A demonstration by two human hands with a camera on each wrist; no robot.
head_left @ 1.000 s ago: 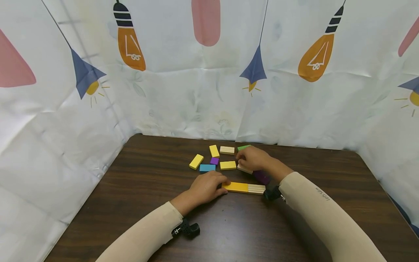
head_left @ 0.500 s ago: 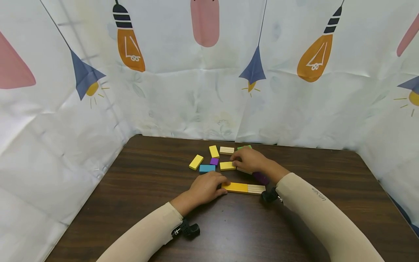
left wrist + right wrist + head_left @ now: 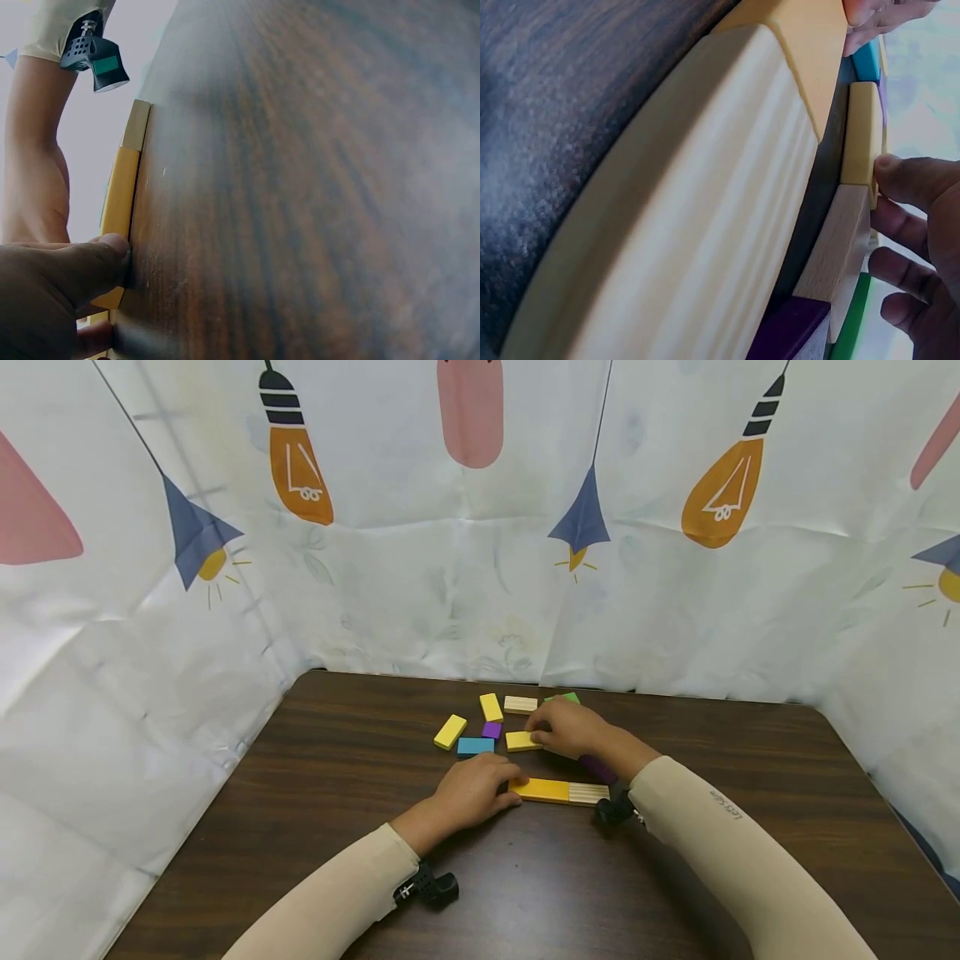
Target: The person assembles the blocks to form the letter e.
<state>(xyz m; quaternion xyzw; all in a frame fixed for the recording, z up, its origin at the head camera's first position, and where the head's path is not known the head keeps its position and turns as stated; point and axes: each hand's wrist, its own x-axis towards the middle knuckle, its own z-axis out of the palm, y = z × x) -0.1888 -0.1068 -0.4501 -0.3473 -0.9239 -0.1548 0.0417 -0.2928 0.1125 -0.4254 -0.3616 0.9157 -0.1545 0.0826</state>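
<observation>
My left hand (image 3: 474, 787) pinches the left end of an orange-yellow wooden block (image 3: 546, 789), thumb on its near side in the left wrist view. A striped natural-wood block (image 3: 588, 793) lies end to end with it, forming one straight row. Beyond the row, my right hand (image 3: 573, 729) has thumb and index finger at the right end of a yellow block (image 3: 519, 742); its other fingers are loosely bent. In the right wrist view, a plain wood block (image 3: 838, 251) adjoins that yellow block (image 3: 861, 135), mostly hidden under the hand in the head view.
Around the hands lie a blue block (image 3: 476, 746), a small purple block (image 3: 492, 730), two more yellow blocks, another wood block (image 3: 521, 704) and a green block (image 3: 564, 697). A dark purple block (image 3: 597, 768) sits under the right wrist. A patterned curtain (image 3: 465, 593) borders the brown table.
My right hand has moved left from the plain wood block to the yellow block, which has shifted very slightly right. The left hand stays on the orange-yellow block.
</observation>
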